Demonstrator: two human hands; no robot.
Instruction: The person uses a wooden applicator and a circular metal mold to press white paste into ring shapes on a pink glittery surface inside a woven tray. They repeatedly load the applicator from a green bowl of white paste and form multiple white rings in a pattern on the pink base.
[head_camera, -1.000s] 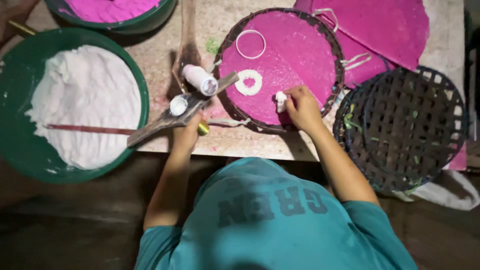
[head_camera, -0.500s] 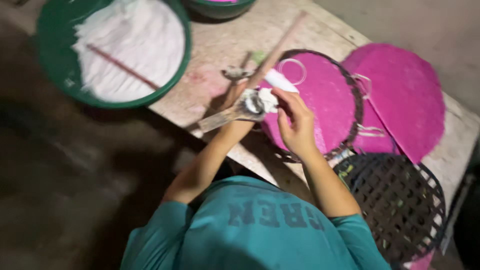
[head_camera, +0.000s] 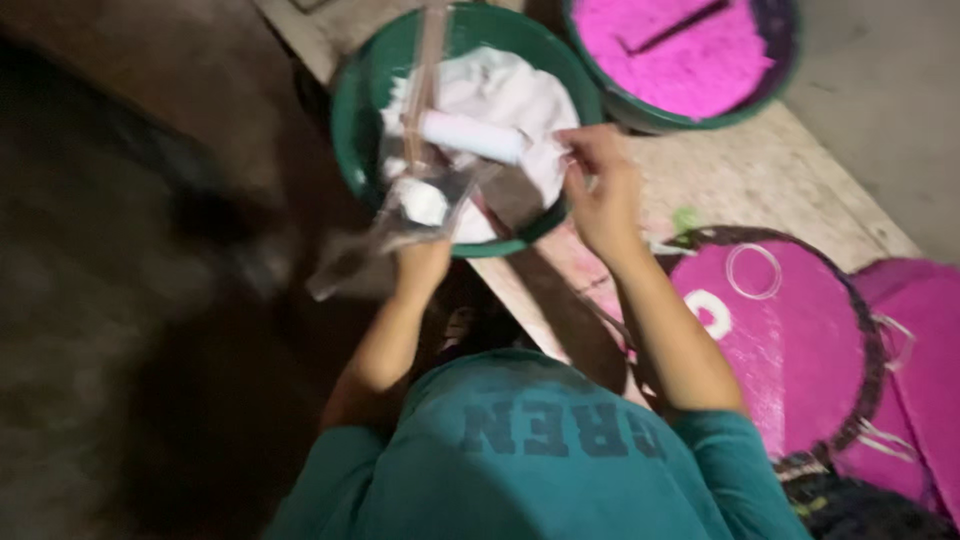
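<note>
My left hand (head_camera: 420, 262) grips the handle of a blurred metal tool (head_camera: 400, 235) smeared with white dough, held over the near rim of a green bowl (head_camera: 352, 110). The bowl holds a heap of white dough (head_camera: 500, 95) and a thin stick (head_camera: 425, 70). A white cylinder (head_camera: 472, 136) lies across the top of the tool. My right hand (head_camera: 600, 190) pinches the cylinder's right end, fingers closed on it. Both arms reach forward from a teal shirt.
A second green bowl (head_camera: 780, 75) of pink powder stands at the back right. A round woven tray (head_camera: 860, 330) covered in pink carries two white dough rings (head_camera: 752, 270). More pink discs (head_camera: 925, 360) lie at the right. All rest on a wooden board (head_camera: 760, 180); dark floor lies left.
Both hands and the tool have moved from the pink tray over to the green bowl of white dough. The view has swung, so the bowl now lies straight ahead.
</note>
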